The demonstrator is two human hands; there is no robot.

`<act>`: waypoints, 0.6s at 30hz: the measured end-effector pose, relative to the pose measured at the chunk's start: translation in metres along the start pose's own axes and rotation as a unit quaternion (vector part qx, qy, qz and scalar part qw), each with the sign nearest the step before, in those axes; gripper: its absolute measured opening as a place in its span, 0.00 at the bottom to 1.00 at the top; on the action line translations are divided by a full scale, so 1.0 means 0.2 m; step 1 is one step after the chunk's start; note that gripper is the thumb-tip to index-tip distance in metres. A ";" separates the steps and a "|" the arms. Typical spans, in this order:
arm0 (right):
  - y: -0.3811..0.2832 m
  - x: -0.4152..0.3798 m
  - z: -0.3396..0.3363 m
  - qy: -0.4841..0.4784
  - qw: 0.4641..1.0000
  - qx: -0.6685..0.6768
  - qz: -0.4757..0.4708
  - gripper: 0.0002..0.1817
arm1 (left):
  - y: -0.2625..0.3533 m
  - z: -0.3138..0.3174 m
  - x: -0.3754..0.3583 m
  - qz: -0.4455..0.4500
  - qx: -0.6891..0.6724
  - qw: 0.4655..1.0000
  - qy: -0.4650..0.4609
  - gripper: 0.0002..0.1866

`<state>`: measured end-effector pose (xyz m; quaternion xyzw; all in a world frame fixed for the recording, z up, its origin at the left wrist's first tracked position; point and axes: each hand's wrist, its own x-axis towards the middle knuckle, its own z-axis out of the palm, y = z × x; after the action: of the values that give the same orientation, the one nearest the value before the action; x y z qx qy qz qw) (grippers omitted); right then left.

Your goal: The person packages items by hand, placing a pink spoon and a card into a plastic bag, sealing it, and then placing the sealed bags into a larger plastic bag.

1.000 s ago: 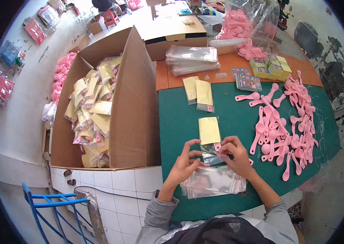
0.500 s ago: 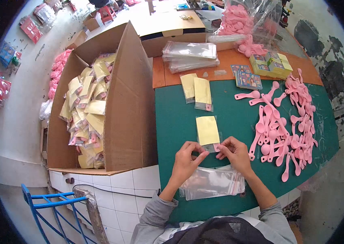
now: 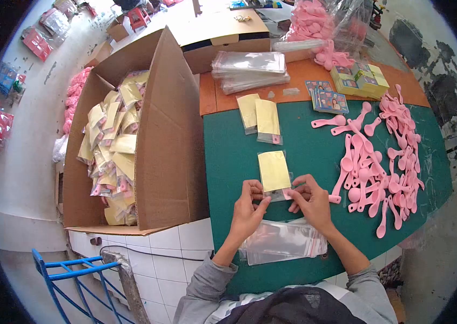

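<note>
A clear plastic bag [image 3: 277, 195] lies on the green table top between my hands. Inside it are a blank yellow card [image 3: 274, 170] and a pink spoon, only its handle end showing at the bottom right corner. My left hand [image 3: 250, 209] grips the bag's lower left edge between thumb and fingers. At the lower right corner, my right hand [image 3: 311, 204] pinches the bag by the spoon's handle end. Just below both hands sits a stack of empty clear bags [image 3: 282, 241], partly under my right wrist.
Loose pink spoons [image 3: 366, 173] are heaped on the right. Two filled bags [image 3: 268, 120] lie ahead, with printed cards [image 3: 330, 101] and more clear bags [image 3: 250, 63] farther back. A tall cardboard box [image 3: 166, 140] of filled bags stands left, near a blue metal frame [image 3: 72, 273].
My left thumb and fingers have moved from the bag's bottom edge to its lower left side. My right hand stays at the spoon's handle end. The whole view has shifted slightly.
</note>
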<state>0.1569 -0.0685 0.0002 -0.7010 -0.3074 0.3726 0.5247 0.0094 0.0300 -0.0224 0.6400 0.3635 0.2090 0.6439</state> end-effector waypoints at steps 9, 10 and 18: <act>0.01 -0.01 -0.03 -0.020 0.999 -0.023 -0.022 0.19 | 0.00 -0.02 0.01 0.073 0.017 0.997 -0.021 0.26; 0.00 -0.02 -0.05 -0.023 0.999 -0.016 -0.022 0.18 | 0.05 -0.03 0.03 0.100 0.030 0.994 -0.027 0.27; -0.06 -0.11 -0.48 -0.090 0.874 -0.452 -0.153 0.28 | 0.42 -0.04 0.26 0.377 0.392 0.812 0.211 0.26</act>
<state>0.2260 -0.1334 0.0324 -0.7696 -0.5914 0.1693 0.1708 0.0532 0.0816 0.0497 0.8650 0.2723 0.4049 0.1166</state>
